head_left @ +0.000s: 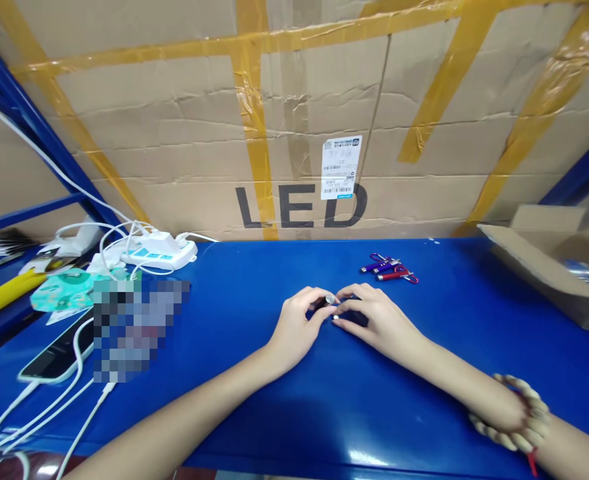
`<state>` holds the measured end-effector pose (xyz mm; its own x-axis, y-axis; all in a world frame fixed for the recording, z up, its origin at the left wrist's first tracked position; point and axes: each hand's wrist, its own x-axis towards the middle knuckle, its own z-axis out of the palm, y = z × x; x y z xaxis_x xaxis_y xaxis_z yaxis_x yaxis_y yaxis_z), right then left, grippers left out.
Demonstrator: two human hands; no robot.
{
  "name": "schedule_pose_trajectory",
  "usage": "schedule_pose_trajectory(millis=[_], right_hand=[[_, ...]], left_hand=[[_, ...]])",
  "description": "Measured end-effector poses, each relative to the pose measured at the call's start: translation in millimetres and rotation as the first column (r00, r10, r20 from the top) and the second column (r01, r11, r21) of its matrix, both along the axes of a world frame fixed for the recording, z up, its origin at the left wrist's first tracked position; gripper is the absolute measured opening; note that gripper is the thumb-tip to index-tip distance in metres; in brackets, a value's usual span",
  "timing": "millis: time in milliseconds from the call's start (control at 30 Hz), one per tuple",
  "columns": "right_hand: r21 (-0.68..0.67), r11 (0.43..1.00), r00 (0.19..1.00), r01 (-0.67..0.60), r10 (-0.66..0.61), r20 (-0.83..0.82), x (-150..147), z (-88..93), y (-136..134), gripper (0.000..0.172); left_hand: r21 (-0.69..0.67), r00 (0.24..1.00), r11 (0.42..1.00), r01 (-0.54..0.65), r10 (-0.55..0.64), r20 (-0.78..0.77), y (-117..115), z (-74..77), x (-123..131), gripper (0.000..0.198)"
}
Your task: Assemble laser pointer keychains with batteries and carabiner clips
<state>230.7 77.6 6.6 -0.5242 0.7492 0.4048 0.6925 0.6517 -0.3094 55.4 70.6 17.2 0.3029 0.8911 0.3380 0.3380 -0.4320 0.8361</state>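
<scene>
My left hand (297, 327) is closed, thumb and fingers pinched round a small dark tube with a silvery end (329, 300). Just to its right, my right hand (369, 312) has its fingers curled towards the same spot. A tiny pale thing (335, 317) shows by its thumb tip, too small to name. Both hands meet low over the blue tabletop (254, 280), fingertips nearly touching. Beyond them lie small blue and red keychain flashlights (394, 274) with carabiner clips, bunched together.
At left are a white power strip (162, 253) with tangled cables, a phone (57, 353), a blurred-out item and a teal packet (64, 290). An open cardboard box (539, 280) stands at right. A large taped carton (189, 147) marked LED walls off the back.
</scene>
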Motion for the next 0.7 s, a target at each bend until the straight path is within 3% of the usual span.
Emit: schedule_pose_trajectory(millis=[167,267,433,700], right_hand=[[-0.029,0.999,0.999,-0.014,0.013,-0.041,-1,-1.4,2,0.006],[0.075,0.997,0.999,-0.014,0.018,-0.049,-1,1.1,1,0.009],[0.297,0.947,0.941,0.119,-0.012,-0.338,-3,10.9,-4,0.010],[0.313,0.949,0.909,-0.047,0.171,-0.380,-7,14.5,-11,0.011]], left_hand=[[-0.027,0.999,1.000,0.011,-0.010,0.039,-3,2.7,1,0.007],[-0.051,0.999,0.999,0.011,-0.009,0.041,-5,4.8,2,0.008],[-0.021,1.000,1.000,-0.019,0.020,0.011,-5,3.4,1,0.011],[0.026,0.993,1.000,0.003,0.000,-0.115,-5,1.2,-1,0.009]])
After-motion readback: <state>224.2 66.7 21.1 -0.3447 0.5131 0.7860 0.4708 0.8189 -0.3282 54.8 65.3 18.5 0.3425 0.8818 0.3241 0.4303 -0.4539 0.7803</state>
